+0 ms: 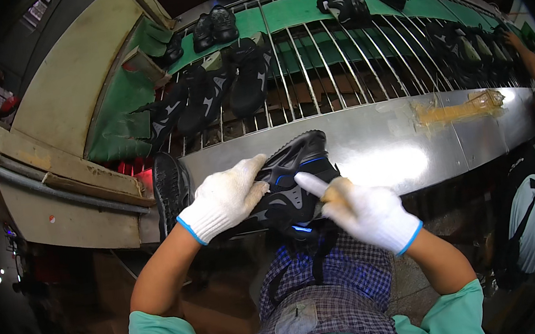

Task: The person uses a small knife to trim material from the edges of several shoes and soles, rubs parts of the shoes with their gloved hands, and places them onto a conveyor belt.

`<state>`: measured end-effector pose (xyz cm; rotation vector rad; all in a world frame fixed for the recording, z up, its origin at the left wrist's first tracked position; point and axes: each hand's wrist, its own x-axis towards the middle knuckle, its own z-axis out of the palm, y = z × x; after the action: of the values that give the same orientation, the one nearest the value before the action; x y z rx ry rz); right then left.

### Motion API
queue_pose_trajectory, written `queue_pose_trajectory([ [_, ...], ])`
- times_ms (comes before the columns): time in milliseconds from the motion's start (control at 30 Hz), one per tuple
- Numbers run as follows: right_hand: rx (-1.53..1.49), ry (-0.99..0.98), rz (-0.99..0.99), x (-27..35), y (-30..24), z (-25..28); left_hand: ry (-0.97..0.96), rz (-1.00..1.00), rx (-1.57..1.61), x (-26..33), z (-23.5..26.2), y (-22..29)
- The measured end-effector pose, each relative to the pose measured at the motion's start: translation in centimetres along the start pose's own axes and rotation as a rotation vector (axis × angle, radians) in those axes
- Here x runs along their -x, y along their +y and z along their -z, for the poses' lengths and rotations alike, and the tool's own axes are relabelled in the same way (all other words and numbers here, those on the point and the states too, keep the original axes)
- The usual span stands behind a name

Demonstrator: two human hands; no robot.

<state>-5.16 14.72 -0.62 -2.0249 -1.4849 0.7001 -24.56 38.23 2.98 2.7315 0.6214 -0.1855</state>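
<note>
Gloved left fingers (251, 167) grasp a black shoe (289, 198) by the steel worktop (383, 155); blur hides whether right fingers (337, 210) grip anything.

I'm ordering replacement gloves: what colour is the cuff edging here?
Blue edging on both white gloves; it shows in the head view.

Head-worn fisheye, facing down, near both hands (226, 194)
</note>
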Motion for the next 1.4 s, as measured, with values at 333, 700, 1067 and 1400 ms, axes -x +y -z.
queue_pose_trajectory([
  [333, 0.492, 0.324, -0.306, 0.2, 11.1, 0.7, 0.110, 0.016, -0.034, -7.8, -2.8, 5.6],
  [700, -0.034, 0.473, 0.008, -3.1, 10.6, 0.4, 0.510, -0.980, 0.449, 3.0, -15.2, 14.3],
  [1067, -0.414, -0.168, 0.041, 0.8, 3.0, -7.6, 1.012, 0.287, 0.188, 9.7, -17.0, 2.1],
  [1400, -0.762, -0.264, -0.159, 2.2, -0.5, -9.1, 1.239, 0.156, 0.666, 9.0, -18.2, 0.8],
])
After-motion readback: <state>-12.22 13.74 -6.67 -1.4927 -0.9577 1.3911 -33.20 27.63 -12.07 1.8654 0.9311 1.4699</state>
